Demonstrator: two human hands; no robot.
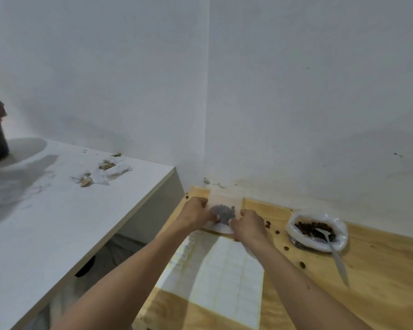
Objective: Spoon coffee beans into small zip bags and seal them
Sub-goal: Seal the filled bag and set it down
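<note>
Clear plastic is showing at lower centre of the frame, where a small zip bag (224,207) holding dark coffee beans (223,211) is being pinched on both sides: the left hand (194,214) is gripping its left edge with curled fingers, and the right hand (248,226) is gripping its right edge likewise. Below them a sheet of white labels (224,270) is lying on the wooden table (379,270). Toward the lower right, a white plastic spoon (333,248) is resting in an open bag of beans (317,231) (a few loose beans (277,232) are lying scattered nearby).
</note>
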